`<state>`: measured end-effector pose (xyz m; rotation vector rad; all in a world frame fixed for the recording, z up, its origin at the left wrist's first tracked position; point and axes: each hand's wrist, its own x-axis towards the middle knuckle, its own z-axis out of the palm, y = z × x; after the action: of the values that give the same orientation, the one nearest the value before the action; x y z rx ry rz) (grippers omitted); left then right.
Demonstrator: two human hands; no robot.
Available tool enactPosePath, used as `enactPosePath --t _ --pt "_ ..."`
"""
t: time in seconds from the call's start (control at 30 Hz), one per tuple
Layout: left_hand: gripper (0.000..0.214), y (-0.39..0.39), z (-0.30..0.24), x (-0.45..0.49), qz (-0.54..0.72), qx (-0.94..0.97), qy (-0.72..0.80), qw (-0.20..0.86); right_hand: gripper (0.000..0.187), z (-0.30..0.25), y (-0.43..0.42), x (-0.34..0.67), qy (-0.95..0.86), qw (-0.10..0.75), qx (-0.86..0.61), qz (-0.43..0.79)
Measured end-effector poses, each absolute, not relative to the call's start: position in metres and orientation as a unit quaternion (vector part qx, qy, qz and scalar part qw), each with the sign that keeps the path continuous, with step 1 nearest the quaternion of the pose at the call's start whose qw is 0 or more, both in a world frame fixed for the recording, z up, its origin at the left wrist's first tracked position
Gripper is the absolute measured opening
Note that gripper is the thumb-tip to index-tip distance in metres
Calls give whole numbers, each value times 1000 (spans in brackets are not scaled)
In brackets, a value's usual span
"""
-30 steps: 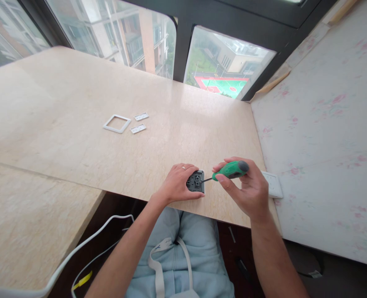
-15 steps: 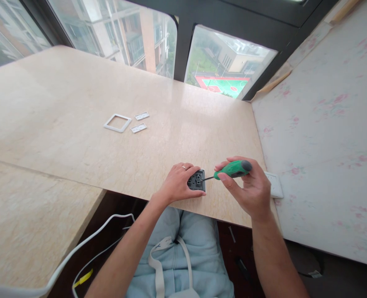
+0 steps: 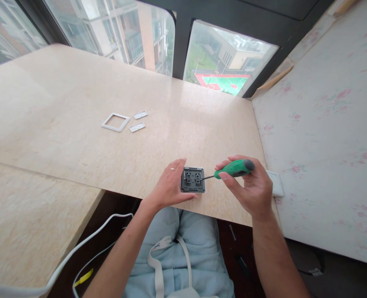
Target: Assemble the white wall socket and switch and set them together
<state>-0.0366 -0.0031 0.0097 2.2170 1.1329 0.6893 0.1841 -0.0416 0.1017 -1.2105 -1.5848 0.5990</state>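
Note:
A dark grey square wall switch body with a pale rim lies face up near the counter's front edge. My left hand wraps its left side, the thumb along the lower edge and the fingers by the upper left corner. A screwdriver with a green and grey handle is held in my right hand. Its thin shaft slants down leftward, and the tip meets the right side of the switch at a screw spot. A white square frame and two small white covers lie farther back on the left.
Windows with dark frames border the pale stone counter at the back. A papered wall stands on the right, with a white wall socket low on it. White cables hang below the counter at left.
My left hand has slid left and uncovered more of the switch, whose whole face now shows. The screwdriver and my right hand stay almost in place, tip still at the switch.

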Motion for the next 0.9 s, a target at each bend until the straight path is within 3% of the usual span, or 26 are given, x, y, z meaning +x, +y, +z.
enactPosePath --t 0.27,0.63,0.9 --pt "81 -8 6 -49 273 810 429 292 36 102 -41 185 -650 507 -506 254" --pt "88 -9 6 -46 304 779 440 326 35 101 -39 187 -646 510 -508 254" --pt "79 -10 2 -46 307 776 447 323 35 100 -38 187 -646 509 -506 260"
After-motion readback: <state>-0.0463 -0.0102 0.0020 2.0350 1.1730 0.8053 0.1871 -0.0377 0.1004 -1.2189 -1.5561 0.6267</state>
